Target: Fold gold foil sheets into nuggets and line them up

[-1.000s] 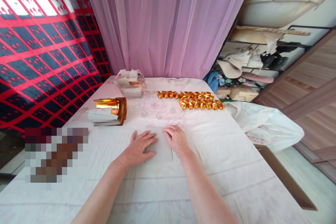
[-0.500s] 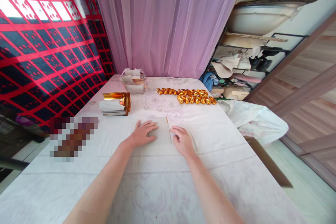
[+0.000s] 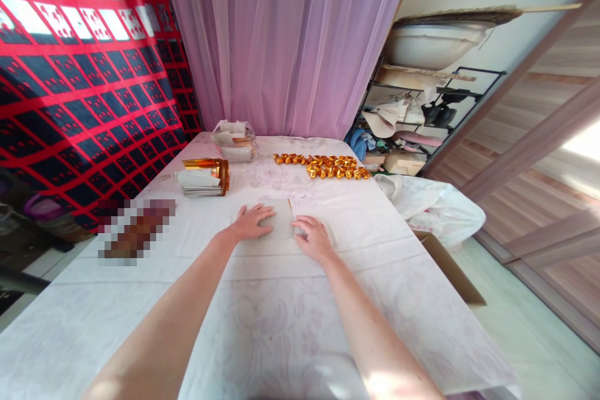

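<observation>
A pale grey-white sheet of paper lies on the tablecloth before me, a thin gold strip showing along its right edge. My left hand rests on the sheet's left part with its fingers spread. At the right edge, my right hand has its fingers bent, thumb and fingertips closing on the paper there. Beyond my left hand stands a stack of gold foil paper with white backs, partly curled. Folded gold foil pieces sit in rows farther back to the right.
A clear plastic bag of more paper is at the table's back left. A blurred-out patch covers something at the left edge. Off the right side are a white plastic bag, a cardboard box and a loaded rack.
My right hand's fingers have moved from a curled pinch beside the sheet onto its right edge. My left hand stays flat on the paper. The camera view has shifted slightly.
</observation>
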`<state>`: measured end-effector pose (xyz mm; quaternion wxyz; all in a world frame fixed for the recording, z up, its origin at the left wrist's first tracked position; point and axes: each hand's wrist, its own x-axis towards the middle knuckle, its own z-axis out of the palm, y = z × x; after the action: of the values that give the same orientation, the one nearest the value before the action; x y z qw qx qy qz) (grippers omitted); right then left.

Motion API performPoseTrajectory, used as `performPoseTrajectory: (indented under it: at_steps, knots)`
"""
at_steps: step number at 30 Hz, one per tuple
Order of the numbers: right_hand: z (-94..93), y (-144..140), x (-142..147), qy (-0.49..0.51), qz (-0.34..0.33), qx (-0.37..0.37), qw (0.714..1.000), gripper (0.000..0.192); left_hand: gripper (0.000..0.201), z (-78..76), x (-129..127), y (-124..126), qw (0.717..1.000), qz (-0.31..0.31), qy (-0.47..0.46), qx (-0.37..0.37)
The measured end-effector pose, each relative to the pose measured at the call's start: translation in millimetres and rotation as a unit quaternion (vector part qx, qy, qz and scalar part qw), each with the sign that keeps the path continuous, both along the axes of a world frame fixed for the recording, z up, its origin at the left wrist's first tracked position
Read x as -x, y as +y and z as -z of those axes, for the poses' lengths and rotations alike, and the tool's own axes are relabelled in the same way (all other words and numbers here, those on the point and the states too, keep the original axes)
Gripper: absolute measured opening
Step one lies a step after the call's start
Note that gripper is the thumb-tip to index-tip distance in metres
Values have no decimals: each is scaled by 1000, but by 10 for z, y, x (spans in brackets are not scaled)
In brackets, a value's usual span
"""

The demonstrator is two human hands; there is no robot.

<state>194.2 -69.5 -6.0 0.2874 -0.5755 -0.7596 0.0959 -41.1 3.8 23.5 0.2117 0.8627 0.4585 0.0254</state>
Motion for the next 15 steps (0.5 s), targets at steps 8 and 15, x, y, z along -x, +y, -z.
performPoseTrajectory:
  at_steps: [8,15]
  knots:
    - [-76,-56,39,-35,-32,20,999,38,59,-3,2,-12,1000,-9,0,10]
    - [-110,-68,41,-95,-60,5,994,30,57,-14,6,-47,1000,-10,-3,6]
